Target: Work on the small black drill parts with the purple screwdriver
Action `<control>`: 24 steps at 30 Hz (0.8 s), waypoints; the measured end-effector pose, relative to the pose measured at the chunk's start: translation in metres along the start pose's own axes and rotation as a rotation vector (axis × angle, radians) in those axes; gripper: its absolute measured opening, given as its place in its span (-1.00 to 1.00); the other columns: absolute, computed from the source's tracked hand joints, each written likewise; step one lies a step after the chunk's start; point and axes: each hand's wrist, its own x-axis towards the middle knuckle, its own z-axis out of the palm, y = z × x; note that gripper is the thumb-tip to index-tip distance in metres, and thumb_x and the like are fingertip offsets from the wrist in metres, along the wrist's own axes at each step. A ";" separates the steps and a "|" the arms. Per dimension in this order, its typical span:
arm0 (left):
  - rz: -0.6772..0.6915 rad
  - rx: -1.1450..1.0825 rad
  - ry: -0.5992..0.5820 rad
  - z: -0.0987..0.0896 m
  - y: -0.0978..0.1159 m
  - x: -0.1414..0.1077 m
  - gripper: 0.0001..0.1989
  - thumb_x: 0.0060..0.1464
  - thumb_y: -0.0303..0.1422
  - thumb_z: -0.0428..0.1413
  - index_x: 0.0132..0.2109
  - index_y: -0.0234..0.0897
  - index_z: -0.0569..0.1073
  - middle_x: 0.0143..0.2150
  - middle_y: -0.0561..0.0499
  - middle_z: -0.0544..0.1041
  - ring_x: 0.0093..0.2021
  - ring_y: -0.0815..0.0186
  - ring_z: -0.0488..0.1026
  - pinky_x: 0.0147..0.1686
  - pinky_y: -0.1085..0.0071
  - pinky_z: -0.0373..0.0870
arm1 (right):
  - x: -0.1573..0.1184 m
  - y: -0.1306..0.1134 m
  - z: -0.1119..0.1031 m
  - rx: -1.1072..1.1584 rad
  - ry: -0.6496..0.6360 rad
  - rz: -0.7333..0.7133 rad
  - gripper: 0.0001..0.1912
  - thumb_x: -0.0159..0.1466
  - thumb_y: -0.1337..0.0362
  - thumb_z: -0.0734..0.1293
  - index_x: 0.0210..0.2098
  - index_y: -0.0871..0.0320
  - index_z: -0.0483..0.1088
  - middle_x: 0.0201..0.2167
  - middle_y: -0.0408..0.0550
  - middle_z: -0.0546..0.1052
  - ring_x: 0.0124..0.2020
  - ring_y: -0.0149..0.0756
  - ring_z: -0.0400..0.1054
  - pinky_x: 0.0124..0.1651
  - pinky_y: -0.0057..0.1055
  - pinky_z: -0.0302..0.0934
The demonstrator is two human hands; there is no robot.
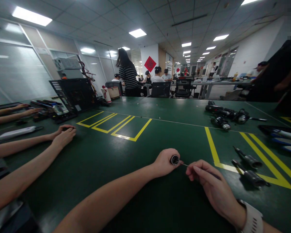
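My left hand (166, 161) is closed round a small dark cylindrical part (174, 160), its hollow round end turned toward me. In my right hand (210, 181) is a thin metal pick-like tool (183, 164), pinched between thumb and fingers. The tool's tip reaches the rim of the hollow end; whether it goes inside I cannot tell. Both hands are just above the green table (140, 174). To the right of my right hand lie two dark metal cylinders with narrow shafts, one nearer (253, 178) and one farther (248, 158).
Black motor-like parts (228, 115) are grouped at the table's far right. Blue-and-white handled items (286, 139) lie at the right edge. On the left, a co-worker's hands (65, 134) rest on the table near a white tool (18, 132). A dark open-framed unit (75, 97) stands beyond.
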 end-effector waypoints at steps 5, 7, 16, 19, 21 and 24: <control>0.041 0.120 -0.011 0.001 0.000 -0.001 -0.88 0.02 -0.40 0.12 -0.43 -0.32 0.35 -0.46 0.09 0.33 -0.44 0.42 0.27 -0.41 0.49 0.21 | -0.002 0.006 -0.004 -0.154 0.026 -0.061 -0.80 0.22 0.17 0.28 -0.45 0.11 0.45 -0.43 -0.08 0.47 -0.34 -0.24 0.29 -0.25 -0.31 0.15; 0.049 0.179 -0.026 0.002 0.000 -0.001 -0.88 0.04 -0.40 0.11 -0.43 -0.31 0.35 -0.46 0.08 0.34 -0.43 0.41 0.28 -0.39 0.47 0.21 | -0.002 0.008 -0.004 -0.223 0.024 -0.072 -0.79 0.22 0.16 0.28 -0.46 0.11 0.45 -0.44 -0.09 0.46 -0.35 -0.24 0.28 -0.26 -0.32 0.15; 0.075 0.017 0.022 0.001 -0.003 0.000 -0.82 0.02 -0.33 0.12 -0.45 -0.32 0.32 -0.48 0.09 0.31 -0.47 0.42 0.25 -0.42 0.50 0.21 | 0.000 0.001 -0.001 -0.067 0.010 -0.010 -0.81 0.18 0.17 0.31 -0.48 0.12 0.46 -0.45 -0.09 0.48 -0.37 -0.25 0.29 -0.28 -0.33 0.16; 0.050 -0.036 0.015 0.001 -0.003 0.000 -0.82 0.00 -0.34 0.14 -0.45 -0.32 0.32 -0.48 0.10 0.32 -0.47 0.43 0.25 -0.42 0.51 0.21 | 0.001 0.000 0.000 -0.017 -0.001 0.008 -0.82 0.19 0.18 0.30 -0.46 0.11 0.46 -0.44 -0.10 0.48 -0.37 -0.26 0.29 -0.28 -0.33 0.16; 0.036 -0.039 0.002 0.001 -0.002 0.000 -0.83 -0.01 -0.35 0.13 -0.45 -0.32 0.32 -0.47 0.10 0.32 -0.47 0.43 0.25 -0.41 0.51 0.22 | 0.001 0.002 0.000 -0.022 -0.006 0.001 -0.82 0.20 0.19 0.29 -0.45 0.11 0.46 -0.44 -0.11 0.48 -0.37 -0.27 0.29 -0.28 -0.33 0.16; 0.049 0.006 0.009 0.001 -0.001 0.000 -0.85 0.00 -0.38 0.13 -0.45 -0.32 0.32 -0.47 0.10 0.32 -0.46 0.43 0.25 -0.42 0.51 0.21 | -0.001 0.005 -0.002 -0.092 0.002 -0.036 -0.82 0.22 0.18 0.28 -0.44 0.09 0.45 -0.42 -0.11 0.47 -0.34 -0.26 0.28 -0.26 -0.33 0.15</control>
